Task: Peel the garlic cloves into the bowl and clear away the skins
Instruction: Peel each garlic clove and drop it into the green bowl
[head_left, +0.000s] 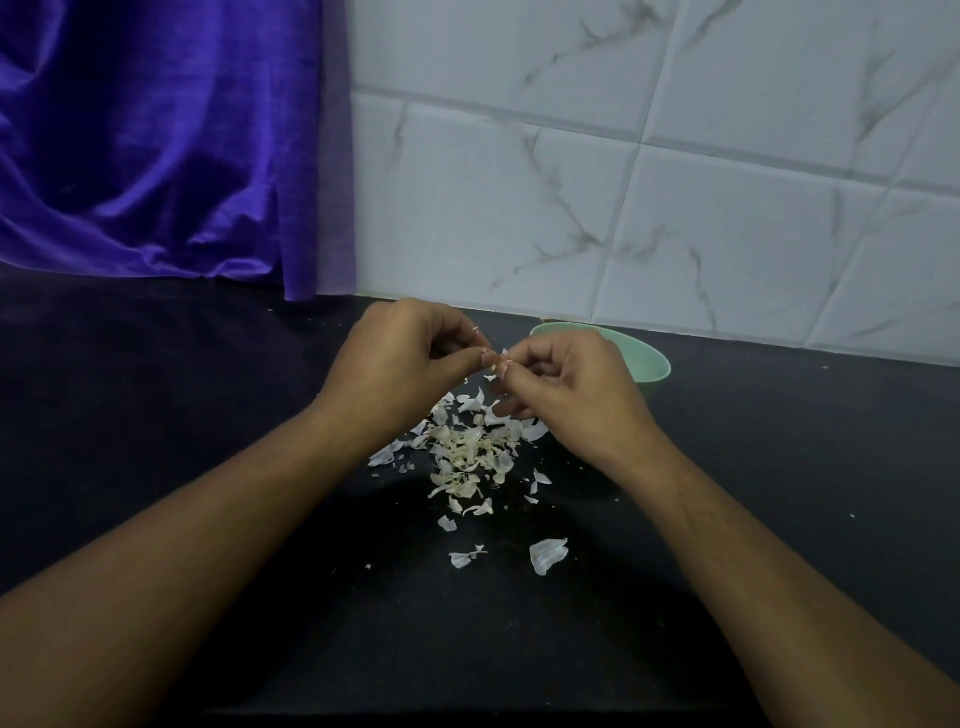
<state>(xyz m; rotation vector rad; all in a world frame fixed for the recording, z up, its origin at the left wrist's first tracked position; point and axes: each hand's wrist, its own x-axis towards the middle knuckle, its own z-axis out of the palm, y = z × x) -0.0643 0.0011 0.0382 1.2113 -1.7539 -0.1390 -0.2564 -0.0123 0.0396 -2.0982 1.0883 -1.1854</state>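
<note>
A dark, nearly black counter (208, 415) runs up to a wall (675, 182) of pale tiles veined like marble. A shiny purple cloth (156, 145) hangs over the far left and reaches down to the counter's back edge.

Both forearms come in from the near edge and meet above the middle of the counter. The left hand (400, 364) has its fingers curled in, with thumb and forefinger pinched together on a small clove (493, 364). The right hand (566, 389) meets it from the other side, its fingers also curled and its thumb and forefinger tips closed on the same clove. The clove is held in the air between the two hands and only a pale sliver of it shows, so I cannot tell how much skin is on it.

The bowl (652, 364) is light green and stands on the counter at the far right, just behind the right hand and close to the wall. The hand hides most of it, and its inside cannot be seen.

The skins (467, 452) lie loose on the counter below and nearer than the hands, in a heap of white and yellowish flakes. A few lie apart toward the near side — one large flake (548, 555) and a smaller torn piece (465, 557) just left of it.
</note>
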